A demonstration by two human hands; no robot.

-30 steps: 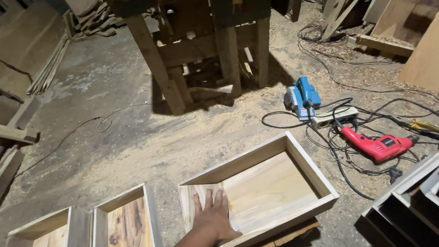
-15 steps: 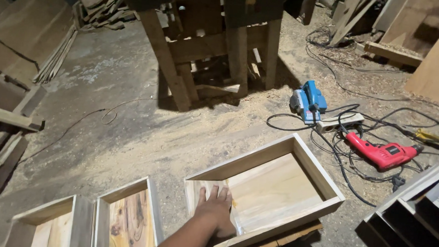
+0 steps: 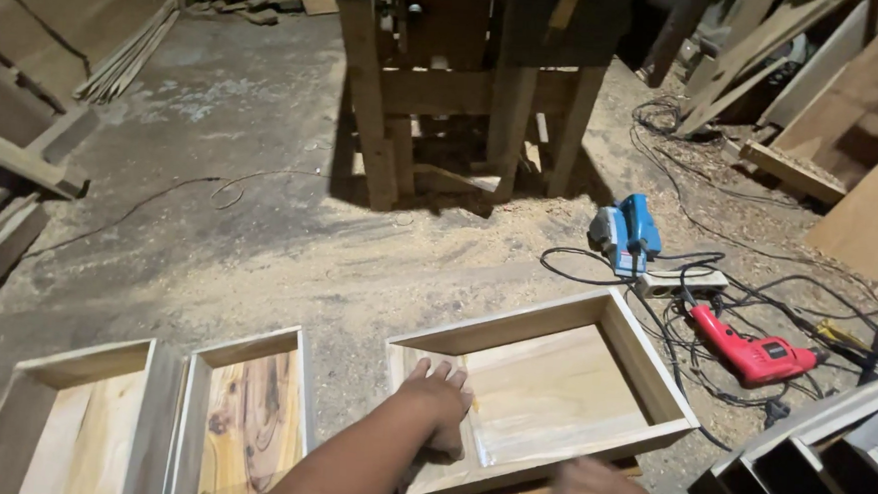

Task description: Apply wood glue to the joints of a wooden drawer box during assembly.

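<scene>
Left hand flat inside open-topped wooden box, long axis running left-right

One head-worn camera looks steeply down and forward from standing height. It faces the sawdust-strewn floor, with an open wooden box nearest.

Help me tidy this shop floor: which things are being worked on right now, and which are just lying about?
In hand: large wooden box, left hand pressed flat inside it, right hand blurred at its near edge.

Lying about: blue power tool, red drill, power strip, two smaller wooden boxes, workbench.
</scene>
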